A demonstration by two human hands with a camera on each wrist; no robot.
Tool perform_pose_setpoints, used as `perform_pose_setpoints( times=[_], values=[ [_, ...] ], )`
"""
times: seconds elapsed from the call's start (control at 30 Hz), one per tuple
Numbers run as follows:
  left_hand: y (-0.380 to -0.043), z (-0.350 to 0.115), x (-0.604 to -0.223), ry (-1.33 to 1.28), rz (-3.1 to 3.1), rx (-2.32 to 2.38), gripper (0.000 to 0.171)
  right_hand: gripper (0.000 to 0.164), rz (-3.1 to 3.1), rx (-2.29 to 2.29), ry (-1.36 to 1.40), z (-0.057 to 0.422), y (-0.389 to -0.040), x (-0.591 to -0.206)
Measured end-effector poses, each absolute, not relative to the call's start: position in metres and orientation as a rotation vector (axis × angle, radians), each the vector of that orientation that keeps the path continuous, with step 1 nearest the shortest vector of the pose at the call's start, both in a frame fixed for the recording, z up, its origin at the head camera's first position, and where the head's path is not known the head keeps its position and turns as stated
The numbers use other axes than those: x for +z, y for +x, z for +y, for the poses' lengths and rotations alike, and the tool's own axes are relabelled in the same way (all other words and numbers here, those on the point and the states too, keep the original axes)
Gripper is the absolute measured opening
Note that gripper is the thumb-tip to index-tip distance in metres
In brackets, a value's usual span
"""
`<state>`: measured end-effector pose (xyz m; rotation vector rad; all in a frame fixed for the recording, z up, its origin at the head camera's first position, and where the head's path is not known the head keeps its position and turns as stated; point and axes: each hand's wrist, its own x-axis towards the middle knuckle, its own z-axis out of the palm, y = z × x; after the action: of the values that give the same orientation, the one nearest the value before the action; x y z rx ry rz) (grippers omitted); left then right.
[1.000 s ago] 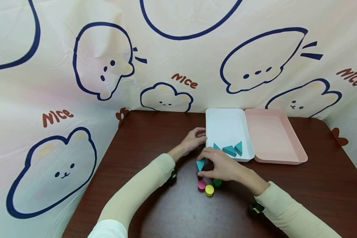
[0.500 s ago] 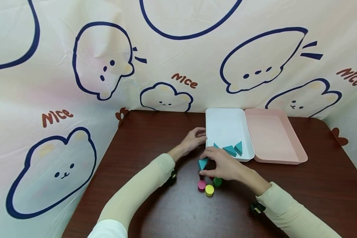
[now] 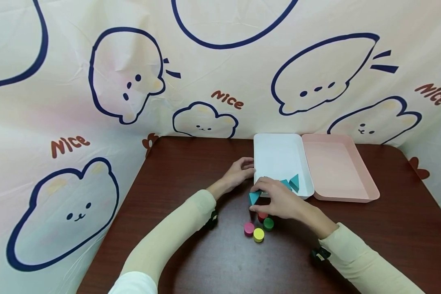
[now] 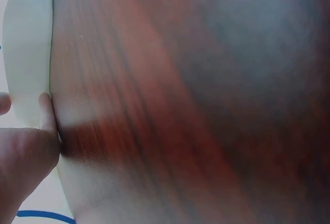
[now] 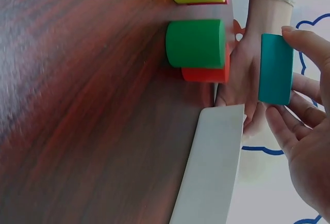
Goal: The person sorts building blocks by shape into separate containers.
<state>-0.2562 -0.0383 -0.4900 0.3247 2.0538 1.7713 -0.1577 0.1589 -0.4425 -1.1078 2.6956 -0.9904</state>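
Note:
My right hand (image 3: 281, 198) pinches a teal triangular block (image 3: 255, 198) between thumb and fingers, raised beside the near left corner of the white tray (image 3: 277, 153). In the right wrist view, the block (image 5: 276, 69) shows a rectangular side. My left hand (image 3: 239, 172) touches the outside of the tray's left wall; its fingers (image 4: 47, 111) lie against that wall in the left wrist view. Inside the tray, teal blocks (image 3: 294, 182) sit near the front wall, partly hidden by my right hand.
Below my right hand, round blocks stand close together: red (image 3: 262, 217), green (image 3: 268, 223), yellow (image 3: 259, 235) and magenta (image 3: 248, 229). A pink tray (image 3: 338, 167) adjoins the white one on its right. Behind the brown table (image 3: 191, 163) hangs a printed cloth (image 3: 220, 69).
My right hand has moved a little away from me and rightward with the teal block, uncovering the red round block. The left hand stays at the tray wall.

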Motion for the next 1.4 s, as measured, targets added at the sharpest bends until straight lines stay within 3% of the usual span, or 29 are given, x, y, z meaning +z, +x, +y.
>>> perform_pose_setpoints(
  times=[1.4],
  values=[
    [-0.256,-0.036,-0.491,0.274,2.068,1.762,0.051,0.042,2.907,-1.078,-0.947,0.198,-0.197,-0.431]
  ],
)
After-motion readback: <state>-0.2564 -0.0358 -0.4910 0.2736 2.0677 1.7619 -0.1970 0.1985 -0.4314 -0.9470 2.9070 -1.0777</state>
